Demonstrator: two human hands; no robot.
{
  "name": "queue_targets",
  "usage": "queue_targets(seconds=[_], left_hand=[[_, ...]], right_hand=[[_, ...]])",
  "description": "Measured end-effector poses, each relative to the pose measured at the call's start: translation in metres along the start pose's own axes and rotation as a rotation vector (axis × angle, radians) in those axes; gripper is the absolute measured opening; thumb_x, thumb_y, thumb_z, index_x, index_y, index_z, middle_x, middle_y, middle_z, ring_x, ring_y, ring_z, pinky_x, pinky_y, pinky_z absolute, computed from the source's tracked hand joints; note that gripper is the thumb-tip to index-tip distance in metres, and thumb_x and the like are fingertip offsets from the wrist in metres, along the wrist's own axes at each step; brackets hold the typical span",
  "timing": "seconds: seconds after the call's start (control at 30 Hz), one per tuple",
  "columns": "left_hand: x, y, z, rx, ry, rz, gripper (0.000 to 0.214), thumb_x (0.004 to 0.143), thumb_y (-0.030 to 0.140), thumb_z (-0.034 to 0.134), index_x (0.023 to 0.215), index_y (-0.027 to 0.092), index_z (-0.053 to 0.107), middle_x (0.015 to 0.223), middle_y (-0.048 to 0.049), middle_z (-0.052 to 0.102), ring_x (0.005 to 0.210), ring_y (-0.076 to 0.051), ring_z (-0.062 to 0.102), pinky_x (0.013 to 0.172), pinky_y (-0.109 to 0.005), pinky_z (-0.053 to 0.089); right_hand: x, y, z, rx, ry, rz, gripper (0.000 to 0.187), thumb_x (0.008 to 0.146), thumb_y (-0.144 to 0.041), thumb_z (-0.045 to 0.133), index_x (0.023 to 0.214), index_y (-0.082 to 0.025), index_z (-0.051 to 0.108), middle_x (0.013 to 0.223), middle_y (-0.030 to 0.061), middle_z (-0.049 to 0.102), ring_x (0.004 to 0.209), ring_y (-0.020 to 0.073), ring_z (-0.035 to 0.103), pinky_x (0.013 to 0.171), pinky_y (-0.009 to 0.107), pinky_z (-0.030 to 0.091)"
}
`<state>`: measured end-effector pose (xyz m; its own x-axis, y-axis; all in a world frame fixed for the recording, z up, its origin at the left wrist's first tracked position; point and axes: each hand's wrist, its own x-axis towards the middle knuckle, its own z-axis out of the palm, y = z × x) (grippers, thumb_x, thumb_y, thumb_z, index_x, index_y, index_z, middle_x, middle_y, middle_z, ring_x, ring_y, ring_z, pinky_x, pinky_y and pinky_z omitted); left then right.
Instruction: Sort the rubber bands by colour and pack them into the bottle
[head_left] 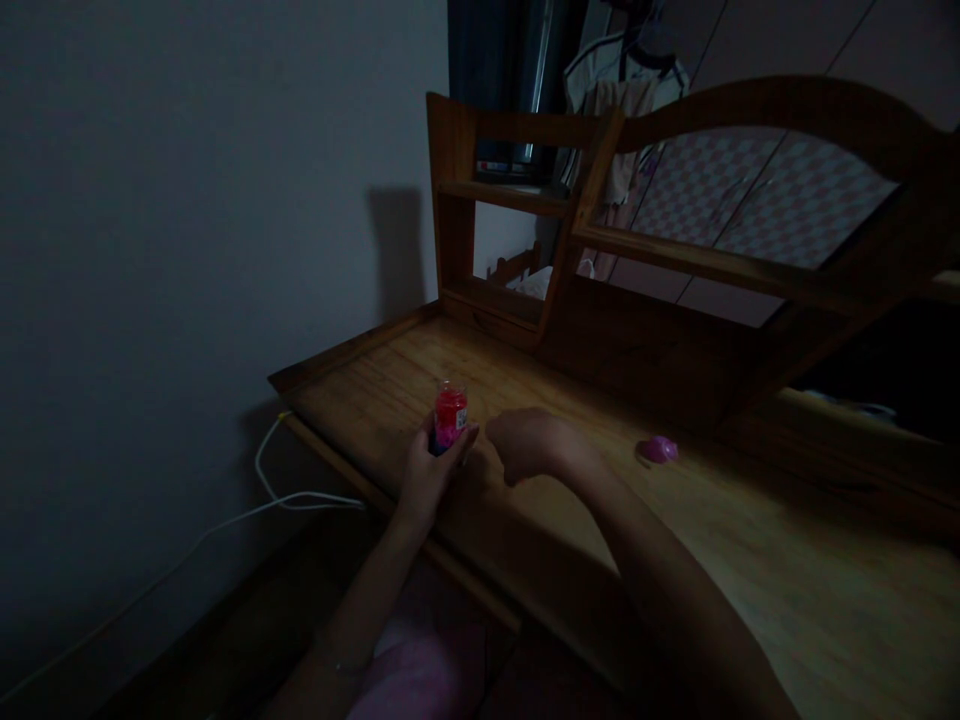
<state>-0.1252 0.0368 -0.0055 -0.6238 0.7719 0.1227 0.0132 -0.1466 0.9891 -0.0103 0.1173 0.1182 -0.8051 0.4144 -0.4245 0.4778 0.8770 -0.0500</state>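
Note:
My left hand [429,472] is wrapped round a small pink bottle [450,415] that stands upright near the left front of a wooden desk [787,560]. The bottle's top is open, with no cap on it. My right hand [529,445] hovers just right of the bottle, fingers curled down into a loose fist; what is inside it, if anything, is hidden. A small pink cap [660,449] lies on the desk further to the right, apart from both hands.
A wooden hutch with shelves [510,195] and a mirror [750,200] rises at the back of the desk. A white cable [270,495] runs down the wall at the left. The room is dim. Pink cloth [427,675] lies below the desk edge.

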Motion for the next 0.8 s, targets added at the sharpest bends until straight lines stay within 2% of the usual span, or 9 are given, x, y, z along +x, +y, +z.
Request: queue_targets(seconds=[0.1, 0.2, 0.3, 0.37, 0.47, 0.53, 0.63, 0.8], left_hand=[[-0.001, 0.001, 0.001, 0.039, -0.001, -0.001, 0.052, 0.071, 0.047, 0.074, 0.112, 0.017, 0.062, 0.094, -0.0039, 0.068, 0.079, -0.017, 0.064, 0.068, -0.023, 0.048], [-0.003, 0.003, 0.002, 0.127, -0.074, 0.011, 0.049, 0.069, 0.047, 0.076, 0.106, 0.017, 0.065, 0.089, -0.003, 0.068, 0.079, -0.018, 0.063, 0.07, -0.025, 0.048], [-0.006, 0.005, 0.002, 0.207, -0.198, 0.043, 0.045, 0.068, 0.043, 0.078, 0.103, 0.018, 0.066, 0.087, -0.0022, 0.069, 0.08, -0.019, 0.063, 0.073, -0.026, 0.047], [-0.007, 0.006, 0.003, 0.238, -0.27, 0.064, 0.044, 0.068, 0.042, 0.078, 0.103, 0.018, 0.066, 0.088, -0.0025, 0.069, 0.08, -0.02, 0.063, 0.072, -0.027, 0.047], [-0.009, 0.008, 0.006, 0.269, -0.342, 0.093, 0.043, 0.068, 0.042, 0.077, 0.102, 0.018, 0.067, 0.088, -0.003, 0.07, 0.08, -0.021, 0.063, 0.073, -0.028, 0.048], [-0.01, 0.009, 0.006, 0.279, -0.364, 0.107, 0.045, 0.068, 0.042, 0.077, 0.104, 0.018, 0.067, 0.09, -0.0034, 0.07, 0.082, -0.021, 0.064, 0.073, -0.028, 0.048], [-0.01, 0.011, 0.006, 0.283, -0.377, 0.116, 0.045, 0.07, 0.041, 0.076, 0.107, 0.018, 0.066, 0.092, -0.0037, 0.07, 0.083, -0.022, 0.064, 0.074, -0.028, 0.048], [-0.01, 0.011, 0.005, 0.28, -0.369, 0.11, 0.045, 0.069, 0.04, 0.076, 0.107, 0.018, 0.066, 0.092, -0.0035, 0.07, 0.084, -0.022, 0.064, 0.075, -0.029, 0.048]], right_hand=[[-0.02, 0.03, -0.021, 0.072, 0.099, 0.013, 0.019, 0.066, -0.021, 0.073, 0.083, -0.014, 0.074, 0.08, 0.0069, 0.071, 0.071, 0.0178, 0.065, 0.057, 0.024, 0.041], [-0.048, 0.056, -0.038, 0.258, 0.264, -0.101, 0.016, 0.072, -0.024, 0.068, 0.085, -0.016, 0.074, 0.073, 0.0012, 0.066, 0.065, 0.0121, 0.058, 0.056, 0.022, 0.037], [-0.072, 0.068, -0.047, 0.392, 0.391, -0.123, 0.021, 0.078, -0.031, 0.064, 0.09, -0.016, 0.073, 0.068, -0.0018, 0.059, 0.062, 0.0098, 0.05, 0.056, 0.022, 0.034], [-0.078, 0.069, -0.049, 0.449, 0.435, -0.128, 0.024, 0.079, -0.034, 0.063, 0.091, -0.016, 0.072, 0.066, -0.003, 0.055, 0.061, 0.0091, 0.047, 0.056, 0.021, 0.032], [-0.068, 0.064, -0.046, 0.451, 0.446, -0.184, 0.023, 0.079, -0.033, 0.064, 0.092, -0.015, 0.071, 0.066, -0.0037, 0.052, 0.061, 0.0083, 0.045, 0.055, 0.021, 0.031], [-0.055, 0.06, -0.042, 0.408, 0.403, -0.232, 0.021, 0.078, -0.031, 0.066, 0.089, -0.014, 0.072, 0.066, -0.0034, 0.053, 0.06, 0.0081, 0.045, 0.055, 0.021, 0.03], [-0.038, 0.054, -0.036, 0.334, 0.349, -0.261, 0.018, 0.075, -0.029, 0.069, 0.084, -0.013, 0.073, 0.067, -0.0017, 0.057, 0.059, 0.0082, 0.047, 0.055, 0.022, 0.032], [-0.03, 0.048, -0.032, 0.295, 0.374, -0.254, 0.015, 0.072, -0.023, 0.071, 0.083, -0.014, 0.075, 0.07, -0.0003, 0.061, 0.06, 0.0082, 0.05, 0.055, 0.021, 0.033]])
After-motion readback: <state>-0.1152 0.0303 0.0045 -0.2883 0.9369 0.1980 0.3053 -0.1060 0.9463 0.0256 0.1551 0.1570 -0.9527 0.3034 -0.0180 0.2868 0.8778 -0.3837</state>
